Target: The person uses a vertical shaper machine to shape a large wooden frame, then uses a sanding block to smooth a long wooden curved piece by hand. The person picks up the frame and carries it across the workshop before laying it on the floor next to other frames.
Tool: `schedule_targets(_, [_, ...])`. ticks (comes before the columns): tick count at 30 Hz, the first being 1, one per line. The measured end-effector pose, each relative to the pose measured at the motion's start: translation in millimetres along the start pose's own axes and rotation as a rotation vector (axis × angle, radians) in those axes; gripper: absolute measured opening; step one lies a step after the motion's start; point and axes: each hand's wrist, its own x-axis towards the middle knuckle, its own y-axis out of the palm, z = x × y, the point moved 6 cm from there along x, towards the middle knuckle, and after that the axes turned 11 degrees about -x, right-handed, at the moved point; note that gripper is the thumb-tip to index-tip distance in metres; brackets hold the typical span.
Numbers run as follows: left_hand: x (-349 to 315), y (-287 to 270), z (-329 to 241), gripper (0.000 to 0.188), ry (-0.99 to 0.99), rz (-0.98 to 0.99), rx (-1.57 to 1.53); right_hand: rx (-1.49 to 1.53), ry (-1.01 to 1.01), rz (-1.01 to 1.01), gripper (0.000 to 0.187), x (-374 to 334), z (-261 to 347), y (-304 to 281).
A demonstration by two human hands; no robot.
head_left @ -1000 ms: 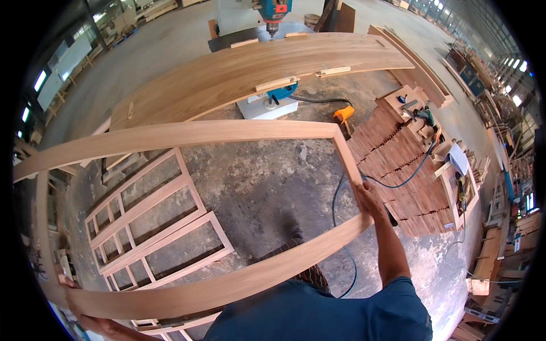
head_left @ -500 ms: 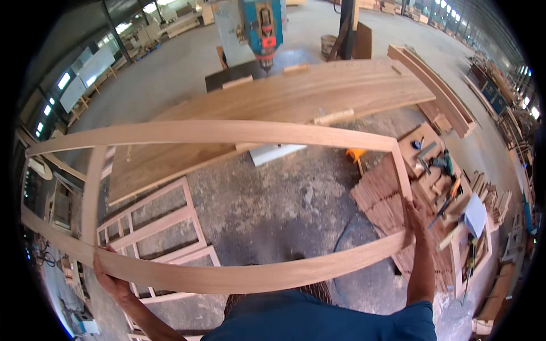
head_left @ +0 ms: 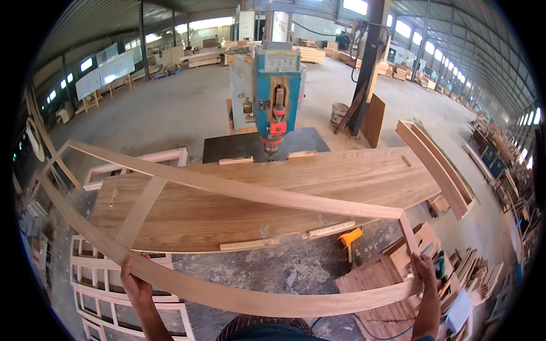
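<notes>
A long rectangular wooden frame (head_left: 239,190) with a crossbar near its left end is held up in front of me, tilted so its left end points away. My left hand (head_left: 136,278) grips the near rail close to the crossbar. Round the corner of the short right end piece, my right hand (head_left: 424,270) is closed. Beyond and below the frame lies a broad wooden panel (head_left: 352,182), set at the foot of a blue drilling machine (head_left: 277,99). The machine's chuck hangs by the panel's far edge.
Smaller wooden frames (head_left: 94,262) lie on the floor at left. An orange tool (head_left: 350,237) stands near the panel's front edge. Stacked boards (head_left: 369,278) and loose strips (head_left: 478,273) sit at right, below a long wooden trough (head_left: 435,165). A dark post (head_left: 367,68) rises behind.
The view has tilted upward, showing more of the hall and machine. The frame has swung so its left end points farther away; both hands keep their hold.
</notes>
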Motion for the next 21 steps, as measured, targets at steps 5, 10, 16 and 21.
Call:
schedule_targets(5, [16.2, 30.8, 62.2, 0.042, -0.05, 0.006, 0.037, 0.002, 0.048, 0.084, 0.044, 72.5, 21.4, 0.0])
schedule_targets(10, [12.1, 47.8, 127.1, 0.043, -0.057, -0.038, 0.002, -0.015, 0.011, 0.199, 0.046, 163.0, 45.5, -2.5])
schedule_targets(16, [-24.9, 67.0, 220.4, 0.045, -0.068, -0.054, 0.019, 0.159, -0.016, 0.269, 0.044, 302.8, 34.4, 11.2])
schedule_targets(21, [-53.9, 74.9, 273.8, 0.046, -0.041, -0.112, -0.005, -0.132, -0.116, 0.263, 0.036, 404.4, 41.0, 21.9])
